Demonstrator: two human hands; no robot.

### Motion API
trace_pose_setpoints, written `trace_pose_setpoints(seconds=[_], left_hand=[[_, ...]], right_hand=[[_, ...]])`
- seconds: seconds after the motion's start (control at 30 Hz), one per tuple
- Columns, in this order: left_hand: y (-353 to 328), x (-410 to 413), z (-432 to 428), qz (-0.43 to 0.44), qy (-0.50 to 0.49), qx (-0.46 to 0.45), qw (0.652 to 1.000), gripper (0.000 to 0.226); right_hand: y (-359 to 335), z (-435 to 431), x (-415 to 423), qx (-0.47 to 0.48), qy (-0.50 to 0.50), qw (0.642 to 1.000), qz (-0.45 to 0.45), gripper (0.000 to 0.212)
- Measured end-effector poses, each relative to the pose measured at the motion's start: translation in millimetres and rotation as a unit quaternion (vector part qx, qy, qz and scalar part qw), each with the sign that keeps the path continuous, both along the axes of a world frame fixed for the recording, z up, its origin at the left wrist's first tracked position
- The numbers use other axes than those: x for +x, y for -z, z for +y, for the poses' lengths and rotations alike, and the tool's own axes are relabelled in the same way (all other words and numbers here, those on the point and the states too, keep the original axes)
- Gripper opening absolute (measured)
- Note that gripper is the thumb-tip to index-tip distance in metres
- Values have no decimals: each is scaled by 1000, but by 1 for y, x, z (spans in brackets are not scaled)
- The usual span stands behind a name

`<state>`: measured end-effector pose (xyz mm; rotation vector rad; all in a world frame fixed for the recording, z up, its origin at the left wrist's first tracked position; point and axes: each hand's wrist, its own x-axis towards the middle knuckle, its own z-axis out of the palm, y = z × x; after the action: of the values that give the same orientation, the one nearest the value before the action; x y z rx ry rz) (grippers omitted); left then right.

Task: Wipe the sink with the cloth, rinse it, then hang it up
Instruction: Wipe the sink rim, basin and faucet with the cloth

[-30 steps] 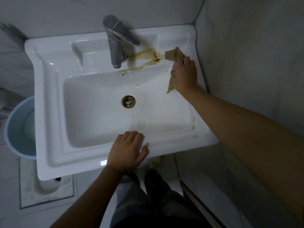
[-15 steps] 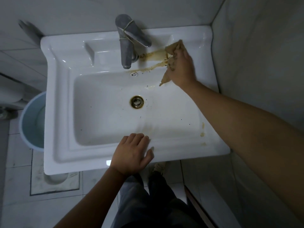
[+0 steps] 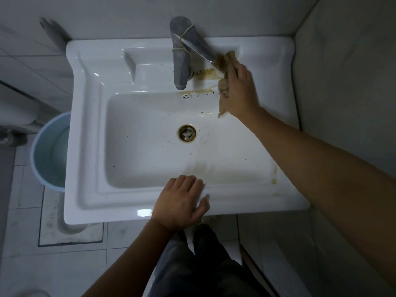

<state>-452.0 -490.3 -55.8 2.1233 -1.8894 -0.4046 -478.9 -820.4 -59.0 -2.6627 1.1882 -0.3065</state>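
A white ceramic sink [image 3: 90,129] fills the middle of the view, with a brass drain [image 3: 187,133] in its basin. My right hand [image 3: 239,91] presses a crumpled beige cloth [image 3: 224,67] onto the back ledge, just right of the grey tap [image 3: 181,61]. A brown smear [image 3: 206,73] runs along the ledge from the tap base to the cloth. My left hand [image 3: 182,203] lies flat on the sink's front rim, fingers spread, holding nothing. Dark specks dot the basin, and a small brown stain [image 3: 274,179] marks the right inner edge.
A light blue bucket [image 3: 49,151] stands on the floor left of the sink. A grey wall closes in on the right side. Tiled floor and my dark trousers [image 3: 192,264] show below the front rim.
My right hand has slid the cloth leftward along the back ledge toward the tap, and the brown smear there is shorter. The left hand stays on the front rim.
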Motion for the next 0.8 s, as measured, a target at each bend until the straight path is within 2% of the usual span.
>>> trace_pose_setpoints(seconds=[0.1, 0.3, 0.5, 0.6, 0.7, 0.8], left_hand=[[1, 1, 0, -1, -1, 3, 1000, 35], [2, 1, 0, -3, -1, 10, 1000, 36], [-1, 2, 1, 12, 0, 25, 1000, 36], [-4, 4, -1, 28, -13, 39, 999, 35], [-14, 15, 4, 53, -39, 44, 997, 40], [-25, 48, 24, 33, -80, 44, 995, 46]], right_hand=[[-6, 2, 29, 40, 28, 999, 11, 80], [0, 34, 62, 75, -49, 996, -11, 73], [-6, 11, 16, -16, -80, 996, 23, 60], [-8, 2, -4, -35, -41, 998, 43, 70], [-16, 3, -2, -4, -38, 996, 82, 87], [-25, 6, 12, 52, -15, 995, 84, 84]])
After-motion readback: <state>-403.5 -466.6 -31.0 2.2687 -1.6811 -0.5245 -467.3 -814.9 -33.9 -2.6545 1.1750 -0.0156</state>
